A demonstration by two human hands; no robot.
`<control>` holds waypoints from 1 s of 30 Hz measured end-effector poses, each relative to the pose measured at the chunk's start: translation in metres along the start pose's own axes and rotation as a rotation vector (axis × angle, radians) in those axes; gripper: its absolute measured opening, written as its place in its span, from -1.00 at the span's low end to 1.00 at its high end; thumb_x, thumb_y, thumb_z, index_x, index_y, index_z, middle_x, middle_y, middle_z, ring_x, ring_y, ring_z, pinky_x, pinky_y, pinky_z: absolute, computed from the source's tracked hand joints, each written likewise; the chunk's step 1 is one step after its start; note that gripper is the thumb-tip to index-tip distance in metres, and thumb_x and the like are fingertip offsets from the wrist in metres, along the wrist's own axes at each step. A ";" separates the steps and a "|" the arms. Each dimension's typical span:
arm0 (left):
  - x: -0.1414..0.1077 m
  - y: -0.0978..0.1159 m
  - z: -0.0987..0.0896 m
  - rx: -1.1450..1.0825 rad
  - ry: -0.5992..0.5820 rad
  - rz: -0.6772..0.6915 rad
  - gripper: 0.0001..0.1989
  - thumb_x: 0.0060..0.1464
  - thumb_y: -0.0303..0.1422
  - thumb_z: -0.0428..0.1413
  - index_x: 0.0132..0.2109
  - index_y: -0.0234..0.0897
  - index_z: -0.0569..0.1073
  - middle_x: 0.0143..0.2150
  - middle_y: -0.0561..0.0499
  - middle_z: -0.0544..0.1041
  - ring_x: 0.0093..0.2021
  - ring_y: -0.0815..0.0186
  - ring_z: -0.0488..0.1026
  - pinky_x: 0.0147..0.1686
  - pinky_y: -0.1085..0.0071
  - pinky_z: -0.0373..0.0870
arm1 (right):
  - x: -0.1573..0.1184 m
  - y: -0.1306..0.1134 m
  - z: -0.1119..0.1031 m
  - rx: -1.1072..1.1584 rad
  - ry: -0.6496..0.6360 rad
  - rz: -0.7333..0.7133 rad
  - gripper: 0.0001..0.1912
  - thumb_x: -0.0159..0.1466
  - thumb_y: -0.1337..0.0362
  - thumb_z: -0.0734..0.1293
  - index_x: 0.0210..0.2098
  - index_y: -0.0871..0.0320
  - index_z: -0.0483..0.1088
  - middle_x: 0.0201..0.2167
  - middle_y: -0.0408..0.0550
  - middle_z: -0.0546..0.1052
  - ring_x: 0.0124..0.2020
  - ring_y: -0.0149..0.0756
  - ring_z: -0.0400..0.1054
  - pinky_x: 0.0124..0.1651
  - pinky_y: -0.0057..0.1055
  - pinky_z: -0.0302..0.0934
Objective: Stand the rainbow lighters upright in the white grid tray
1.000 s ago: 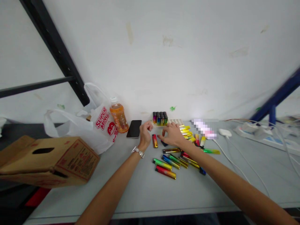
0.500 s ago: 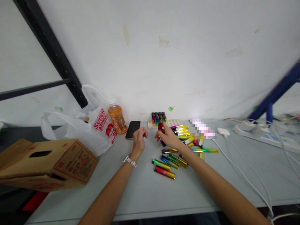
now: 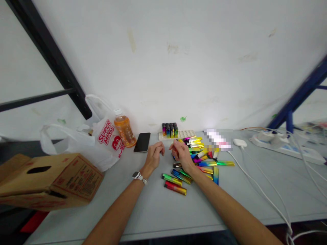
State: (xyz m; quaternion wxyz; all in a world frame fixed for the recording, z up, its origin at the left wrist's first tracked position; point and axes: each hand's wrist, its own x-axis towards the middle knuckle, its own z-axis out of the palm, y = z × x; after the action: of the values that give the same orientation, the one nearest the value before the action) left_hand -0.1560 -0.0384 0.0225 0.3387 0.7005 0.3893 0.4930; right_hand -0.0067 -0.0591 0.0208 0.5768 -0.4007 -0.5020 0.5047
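Shifted slightly, right hand (image 3: 180, 154) curls near slim, glossy lighters (image 3: 207, 164).

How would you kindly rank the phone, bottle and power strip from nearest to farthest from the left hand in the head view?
1. Phone, just left of the left hand.
2. Bottle, left of the phone.
3. Power strip, far right.

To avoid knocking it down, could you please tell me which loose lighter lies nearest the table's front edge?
The red-and-gold lighter, its dark end to the left: it lies just in front of the green-and-yellow lighter, with all other visible ones farther back.
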 end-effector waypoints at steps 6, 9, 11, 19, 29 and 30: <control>0.000 -0.004 0.000 0.019 -0.032 -0.005 -0.70 0.12 -0.32 -0.11 -0.55 -0.23 0.27 -0.57 0.06 0.31 -0.47 0.32 0.28 -0.38 0.35 0.18 | 0.006 0.017 -0.001 -0.185 0.138 -0.089 -0.49 0.28 -0.14 0.25 -0.60 0.09 0.24 -0.69 -0.24 0.18 -0.62 -0.40 0.03 -0.52 -0.41 -0.06; 0.000 -0.006 0.000 0.018 -0.045 -0.010 -0.71 0.11 -0.33 -0.11 -0.55 -0.23 0.28 -0.56 0.06 0.32 -0.46 0.31 0.29 -0.37 0.36 0.19 | 0.007 0.019 0.000 -0.236 0.178 -0.148 -0.56 0.29 -0.06 0.27 -0.58 0.08 0.23 -0.65 -0.23 0.21 -0.57 -0.37 0.07 -0.49 -0.41 -0.01; 0.000 -0.006 0.000 0.020 -0.053 -0.008 -0.71 0.11 -0.33 -0.10 -0.55 -0.23 0.28 -0.56 0.06 0.32 -0.45 0.31 0.30 -0.36 0.36 0.20 | 0.005 0.018 0.002 -0.220 0.168 -0.154 -0.56 0.29 -0.07 0.27 -0.56 0.08 0.25 -0.62 -0.22 0.22 -0.55 -0.37 0.08 -0.50 -0.41 -0.02; 0.000 -0.004 -0.001 0.056 -0.067 -0.012 -0.70 0.11 -0.31 -0.11 -0.56 -0.23 0.28 -0.57 0.05 0.33 -0.45 0.30 0.31 -0.36 0.36 0.22 | -0.001 0.018 0.004 -0.111 0.098 -0.084 -0.48 0.25 -0.25 0.29 -0.49 0.07 0.27 -0.64 -0.26 0.15 -0.61 -0.41 -0.03 -0.58 -0.42 -0.11; 0.001 -0.006 -0.001 0.066 -0.092 -0.025 -0.70 0.10 -0.30 -0.10 -0.56 -0.23 0.29 -0.56 0.05 0.34 -0.43 0.29 0.32 -0.34 0.36 0.22 | 0.000 0.021 0.003 -0.120 0.156 -0.124 -0.49 0.26 -0.19 0.29 -0.54 0.07 0.19 -0.61 -0.23 0.21 -0.56 -0.40 0.05 -0.52 -0.42 -0.04; 0.001 -0.006 0.000 0.068 -0.095 -0.029 -0.70 0.10 -0.30 -0.10 -0.56 -0.22 0.29 -0.55 0.04 0.34 -0.43 0.29 0.32 -0.34 0.36 0.22 | -0.001 0.020 0.003 -0.123 0.165 -0.134 -0.51 0.27 -0.16 0.28 -0.54 0.07 0.19 -0.61 -0.23 0.21 -0.56 -0.40 0.06 -0.51 -0.42 -0.04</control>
State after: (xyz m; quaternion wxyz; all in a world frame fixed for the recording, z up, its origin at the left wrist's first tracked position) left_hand -0.1575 -0.0345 0.0175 0.3400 0.7286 0.3993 0.4406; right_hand -0.0130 -0.0565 0.0020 0.6229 -0.4412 -0.5084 0.3986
